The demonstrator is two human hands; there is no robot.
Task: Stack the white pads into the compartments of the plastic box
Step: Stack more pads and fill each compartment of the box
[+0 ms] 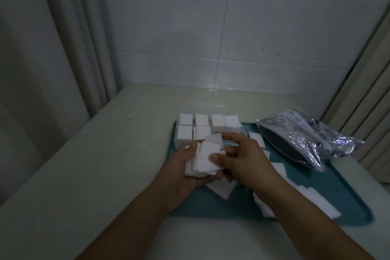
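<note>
The clear plastic box (pixel 211 105) stands at the far edge of the teal tray (pixel 329 202), with white pads filling several of its compartments. My left hand (pixel 181 167) cradles a stack of white pads (pixel 205 159) from below, just in front of the box. My right hand (pixel 242 154) pinches the top pads of that stack, thumb on top and fingers over the far edge. More loose pads (pixel 316 196) lie scattered on the tray to the right and under my hands.
A crinkled silver foil bag (pixel 306 133) lies on the tray's far right corner. The tray sits on a pale table (pixel 105 154) against a tiled wall. Curtains hang at the left and right.
</note>
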